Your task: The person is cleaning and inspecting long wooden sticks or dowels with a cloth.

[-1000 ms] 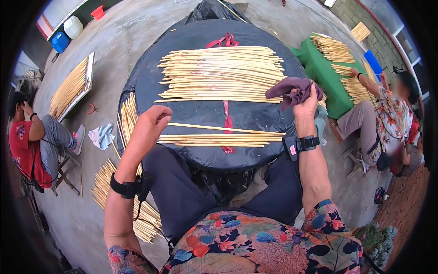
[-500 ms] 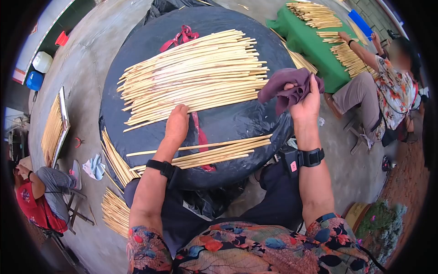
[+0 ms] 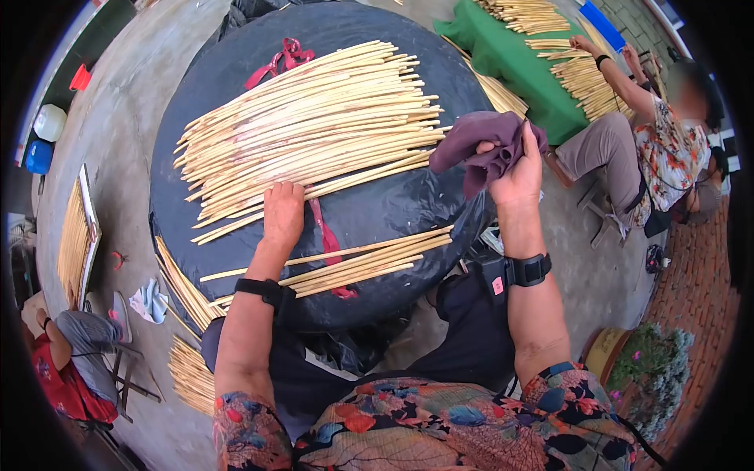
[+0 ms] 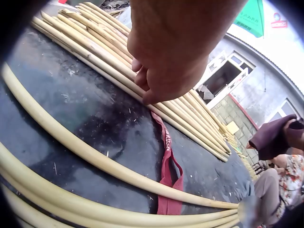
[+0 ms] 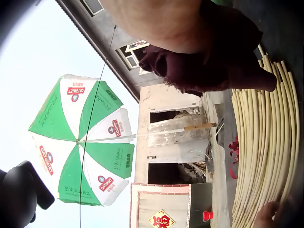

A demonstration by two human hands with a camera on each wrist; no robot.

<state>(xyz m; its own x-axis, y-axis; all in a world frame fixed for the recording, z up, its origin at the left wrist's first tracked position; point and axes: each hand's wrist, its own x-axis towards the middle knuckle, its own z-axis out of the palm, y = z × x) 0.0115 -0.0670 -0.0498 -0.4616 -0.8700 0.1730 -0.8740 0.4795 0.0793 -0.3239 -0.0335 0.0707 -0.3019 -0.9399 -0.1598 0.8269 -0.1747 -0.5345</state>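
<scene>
A wide row of pale peeled sticks (image 3: 306,118) lies across the round table (image 3: 408,200), which is covered in black plastic. At the row's near edge, my left hand (image 3: 284,216) pinches a stick (image 4: 118,85) with curled fingers; the thumb side is partly hidden. My right hand (image 3: 520,177) grips a crumpled purple cloth (image 3: 471,141) just past the right ends of the sticks. Closer to my lap lies a smaller group of sticks (image 3: 369,261), with a red strap (image 3: 323,228) running beneath it.
Another red strap end (image 3: 279,63) shows behind the row. More sticks lie at the table's left edge (image 3: 179,282) and on the floor (image 3: 191,373). A person (image 3: 620,149) sits right, by a green-covered table (image 3: 503,67); another (image 3: 67,377) sits left.
My left hand has gone from above the small group to the near edge of the wide row and taken hold there. The right hand keeps the cloth. The head view has shifted.
</scene>
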